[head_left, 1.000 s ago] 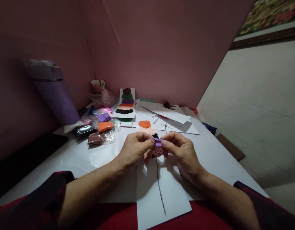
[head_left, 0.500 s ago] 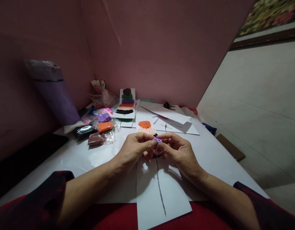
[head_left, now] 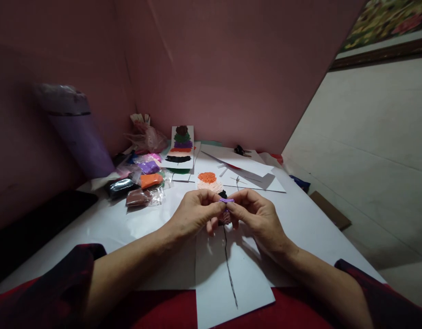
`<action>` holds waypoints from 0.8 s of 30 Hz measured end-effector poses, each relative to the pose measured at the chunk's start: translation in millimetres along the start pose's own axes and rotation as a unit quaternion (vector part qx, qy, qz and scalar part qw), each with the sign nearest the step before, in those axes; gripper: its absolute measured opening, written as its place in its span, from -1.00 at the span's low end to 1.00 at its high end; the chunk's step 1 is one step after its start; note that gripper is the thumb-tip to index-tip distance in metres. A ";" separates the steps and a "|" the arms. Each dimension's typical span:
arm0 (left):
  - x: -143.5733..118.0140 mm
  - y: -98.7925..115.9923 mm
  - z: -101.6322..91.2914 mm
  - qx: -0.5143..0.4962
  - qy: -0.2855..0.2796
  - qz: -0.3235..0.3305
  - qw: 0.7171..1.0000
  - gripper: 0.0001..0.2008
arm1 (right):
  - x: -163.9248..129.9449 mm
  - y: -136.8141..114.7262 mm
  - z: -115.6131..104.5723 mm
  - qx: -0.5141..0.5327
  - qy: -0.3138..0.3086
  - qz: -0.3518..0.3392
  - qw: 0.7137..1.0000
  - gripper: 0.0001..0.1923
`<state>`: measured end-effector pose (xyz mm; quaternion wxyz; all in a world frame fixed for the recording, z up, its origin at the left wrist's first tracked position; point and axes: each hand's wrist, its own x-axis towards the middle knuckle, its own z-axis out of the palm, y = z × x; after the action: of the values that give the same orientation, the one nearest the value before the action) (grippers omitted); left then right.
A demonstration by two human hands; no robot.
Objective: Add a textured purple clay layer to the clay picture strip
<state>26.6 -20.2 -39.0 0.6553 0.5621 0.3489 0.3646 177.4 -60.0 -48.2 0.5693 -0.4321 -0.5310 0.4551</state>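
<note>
Between the fingertips of both hands is a small strip of purple clay (head_left: 226,200). My left hand (head_left: 200,211) pinches its left end, and my right hand (head_left: 254,211) pinches its right end. Both hands hover over a white card (head_left: 211,278) with a dark line drawn down it. On the card's upper part sit textured clay patches: an orange one (head_left: 207,177), a pale peach one (head_left: 211,187), a black one (head_left: 223,195) and a brownish-pink one (head_left: 226,217). My fingers partly hide the lower patches.
Plastic-wrapped clay packs, among them orange (head_left: 151,181), brown (head_left: 138,198) and black (head_left: 120,188), lie at the left. A card with coloured clay bands (head_left: 179,151) leans at the back. White sheets (head_left: 238,161) and thin sticks (head_left: 239,181) lie back right. A purple roll (head_left: 77,132) leans left.
The purple clay has gone from a folded, looped shape to a straighter, flatter strip between my fingertips. Both hands have shifted only slightly.
</note>
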 end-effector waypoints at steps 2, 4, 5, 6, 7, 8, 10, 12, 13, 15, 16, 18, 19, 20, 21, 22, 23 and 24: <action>1.2 -3.1 0.8 -0.011 0.025 -0.002 1.000 -0.79 | 0.9 0.3 -0.2 0.002 0.027 0.001 1.000 -0.79; 1.8 -4.9 1.0 -0.050 0.059 0.009 0.997 -0.81 | 3.0 1.8 -1.5 0.024 0.067 0.000 0.997 -0.80; 1.8 -5.0 0.7 -0.068 0.077 0.016 0.995 -0.81 | 4.2 2.8 -2.4 0.039 0.086 0.002 0.996 -0.80; 1.6 -4.5 0.2 -0.085 0.093 0.023 0.992 -0.81 | 5.3 3.7 -3.3 0.054 0.102 0.008 0.993 -0.80; 1.3 -3.7 -0.5 -0.098 0.106 0.028 0.989 -0.81 | 6.2 4.5 -4.1 0.064 0.112 0.018 0.991 -0.79; 0.8 -2.8 -1.3 -0.107 0.115 0.029 0.987 -0.81 | 6.8 5.0 -4.7 0.071 0.116 0.029 0.990 -0.78; -0.5 -1.0 -2.8 -0.117 0.112 0.022 0.987 -0.80 | 6.9 5.3 -5.1 0.068 0.107 0.053 0.991 -0.75; -1.6 -0.3 -3.6 -0.122 0.082 0.016 0.989 -0.77 | 5.9 4.7 -4.3 0.058 0.084 0.062 0.993 -0.73; -1.9 -0.4 -3.7 -0.117 0.061 0.011 0.991 -0.74 | 5.1 4.2 -3.7 0.055 0.071 0.057 0.994 -0.72; -2.1 -0.9 -3.5 -0.097 0.020 0.002 0.995 -0.70 | 3.5 3.0 -2.2 0.050 0.039 0.033 0.997 -0.73; -2.0 -1.1 -3.2 -0.081 0.006 -0.001 0.997 -0.71 | 2.7 2.3 -1.4 0.045 0.024 0.019 0.999 -0.73; -1.5 -0.8 -2.3 -0.053 0.000 -0.002 0.999 -0.70 | 1.4 1.3 -0.5 0.024 0.004 0.006 1.000 -0.75; -1.2 -0.3 -1.8 -0.042 0.004 -0.001 0.999 -0.69 | 1.0 1.1 -0.3 0.012 0.001 0.007 1.000 -0.75; -1.0 0.2 -1.2 -0.035 0.012 -0.002 0.999 -0.67 | 0.8 1.0 -0.3 0.001 0.003 0.010 1.000 -0.74; -0.8 0.8 -0.7 -0.031 0.019 -0.004 0.999 -0.66 | 0.8 1.0 -0.5 -0.006 0.004 0.013 1.000 -0.74; -0.8 1.2 -0.4 -0.030 0.021 -0.006 0.999 -0.66 | 1.0 1.2 -0.7 -0.011 0.004 0.015 1.000 -0.73; -1.0 1.5 -0.3 -0.030 0.018 -0.008 0.999 -0.66 | 1.3 1.2 -0.9 -0.014 0.002 0.015 1.000 -0.73; -1.3 1.7 -0.4 -0.030 0.014 -0.008 0.999 -0.67 | 1.7 1.3 -1.0 -0.016 -0.001 0.014 1.000 -0.73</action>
<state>25.5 -20.9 -37.3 0.6698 0.5341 0.3513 0.3776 178.3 -58.1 -49.1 0.5553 -0.4484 -0.5324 0.4551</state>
